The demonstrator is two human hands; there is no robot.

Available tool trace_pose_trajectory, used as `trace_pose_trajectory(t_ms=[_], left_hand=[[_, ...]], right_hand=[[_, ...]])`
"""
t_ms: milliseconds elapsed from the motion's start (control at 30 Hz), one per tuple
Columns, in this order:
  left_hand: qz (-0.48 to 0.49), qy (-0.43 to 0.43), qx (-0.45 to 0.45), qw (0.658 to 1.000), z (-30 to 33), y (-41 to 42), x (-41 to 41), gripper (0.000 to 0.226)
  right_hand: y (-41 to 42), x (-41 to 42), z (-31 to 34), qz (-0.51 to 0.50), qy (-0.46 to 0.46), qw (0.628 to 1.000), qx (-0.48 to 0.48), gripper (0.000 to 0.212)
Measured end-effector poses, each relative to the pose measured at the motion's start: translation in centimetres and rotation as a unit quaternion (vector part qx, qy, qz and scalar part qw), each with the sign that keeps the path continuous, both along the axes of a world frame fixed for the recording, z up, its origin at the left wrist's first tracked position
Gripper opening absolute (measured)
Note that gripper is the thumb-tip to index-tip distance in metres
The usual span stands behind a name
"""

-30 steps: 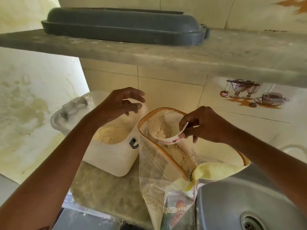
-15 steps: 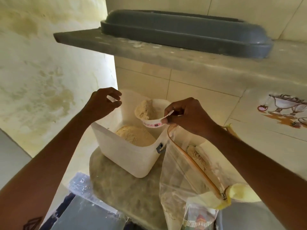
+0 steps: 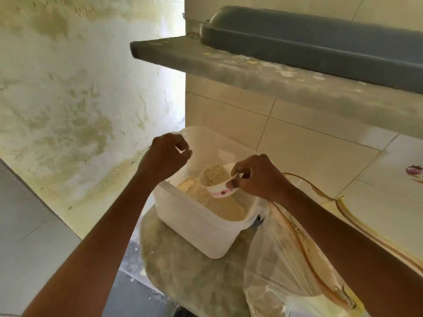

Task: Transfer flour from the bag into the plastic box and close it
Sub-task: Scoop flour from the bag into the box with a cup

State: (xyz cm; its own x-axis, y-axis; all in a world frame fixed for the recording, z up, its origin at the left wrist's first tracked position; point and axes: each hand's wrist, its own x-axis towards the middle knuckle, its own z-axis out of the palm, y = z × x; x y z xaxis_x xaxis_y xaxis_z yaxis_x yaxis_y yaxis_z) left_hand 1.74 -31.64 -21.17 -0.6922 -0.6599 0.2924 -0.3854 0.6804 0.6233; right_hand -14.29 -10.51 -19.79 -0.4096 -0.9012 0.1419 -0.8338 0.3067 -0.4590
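A white plastic box (image 3: 196,225) stands open on the stone counter, partly filled with flour (image 3: 219,204). My right hand (image 3: 256,177) pinches a small white cup (image 3: 219,187) heaped with flour and holds it tilted inside the box. My left hand (image 3: 163,156) hovers at the box's left rim with its fingers curled; I cannot see anything in it. The clear zip bag (image 3: 286,268) with an orange zip edge stands open to the right of the box, under my right forearm.
A grey stone shelf (image 3: 251,65) juts out above the box and carries a dark grey lid-like tray (image 3: 320,40). The stained wall (image 3: 80,99) is close on the left. The counter (image 3: 183,271) ends just left of the box, with floor tiles below.
My right hand carried the flour-filled cup out of the bag and left, down into the box. My left hand curled its fingers near the box's left rim. The view turned left.
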Motion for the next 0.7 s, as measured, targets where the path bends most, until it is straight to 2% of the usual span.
trace_pose_trajectory(t_ms=[300,567,700], left_hand=[[-0.008,-0.022,0.005,1.0,-0.21,-0.04,-0.09,0.012],[-0.003,-0.041,-0.004,0.999,-0.39,-0.09,-0.19,0.015],[0.001,-0.036,-0.009,0.999,-0.24,0.06,-0.14,0.017]], right_hand=[[-0.01,0.43,-0.07,-0.009,0.01,1.0,0.001,0.021],[-0.37,0.2,-0.3,0.016,-0.008,0.996,0.085,0.02],[-0.43,0.23,-0.18,-0.001,-0.005,0.997,0.081,0.017]])
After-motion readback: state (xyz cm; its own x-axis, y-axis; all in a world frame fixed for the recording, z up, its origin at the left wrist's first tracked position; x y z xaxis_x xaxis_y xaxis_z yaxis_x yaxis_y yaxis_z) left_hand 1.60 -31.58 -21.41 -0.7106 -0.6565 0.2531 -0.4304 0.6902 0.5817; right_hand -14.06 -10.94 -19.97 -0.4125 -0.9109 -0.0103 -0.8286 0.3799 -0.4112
